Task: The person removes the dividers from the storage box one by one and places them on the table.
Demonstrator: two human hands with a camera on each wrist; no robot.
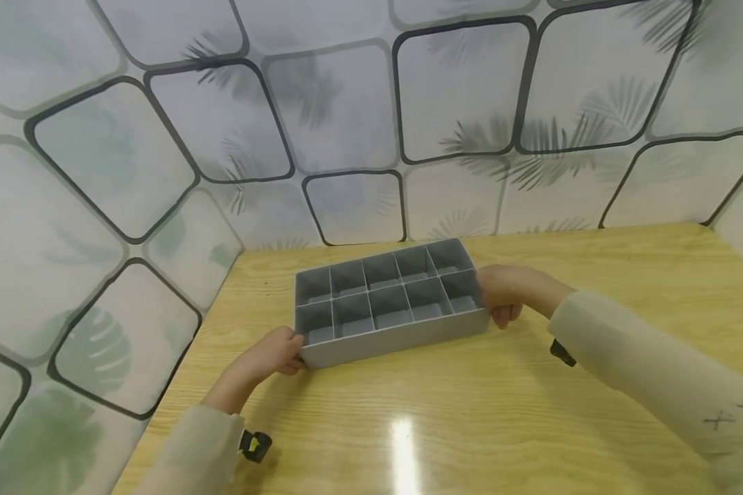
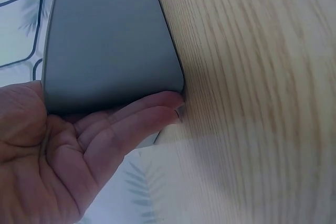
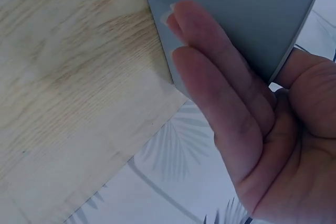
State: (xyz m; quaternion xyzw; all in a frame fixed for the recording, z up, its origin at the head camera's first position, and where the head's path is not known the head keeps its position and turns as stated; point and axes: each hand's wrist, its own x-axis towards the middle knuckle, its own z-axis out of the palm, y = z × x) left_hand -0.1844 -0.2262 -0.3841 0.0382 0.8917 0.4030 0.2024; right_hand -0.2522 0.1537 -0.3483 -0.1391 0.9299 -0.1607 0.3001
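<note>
A grey divided storage box (image 1: 396,337), with two rows of compartments, stands slightly askew on the wooden table, its right end farther back. My left hand (image 1: 267,357) holds its near left corner, the thumb at the rim. In the left wrist view, the left fingers (image 2: 123,129) lie along the outside of the box's end wall. My right hand (image 1: 509,287) grips the right end. In the right wrist view, its fingers (image 3: 220,98) lie against the outer wall while the thumb hooks over the rim. The visible compartments hold nothing.
The yellowish wooden tabletop (image 1: 359,412) reaches back to a patterned wall (image 1: 347,110) with dark outlines and leaf prints. That wall also closes off the left side. A bright reflection lies on the tabletop near the front.
</note>
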